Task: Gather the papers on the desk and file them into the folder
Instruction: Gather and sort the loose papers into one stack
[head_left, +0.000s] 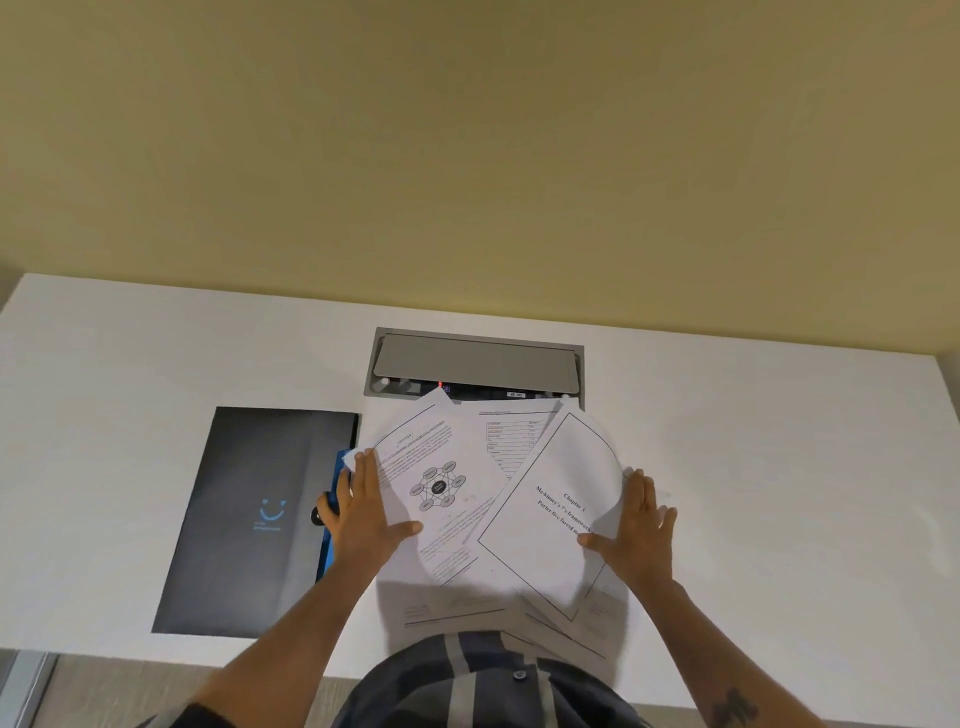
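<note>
Several printed white papers (498, 499) lie fanned and overlapping on the white desk (779, 467) in front of me. My left hand (366, 512) presses flat on the left sheet, which shows a diagram. My right hand (636, 525) rests on the curled right edge of the "Chapter 1" sheet, thumb on top. A dark closed folder (254, 519) with a blue smile logo lies flat to the left. A blue folder edge (332, 519) pokes out between it and my left hand, partly hidden.
A grey cable hatch (475, 366) is set into the desk just behind the papers, its flap open. A yellow wall rises behind the desk. The desk's front edge runs near my striped shirt (467, 686).
</note>
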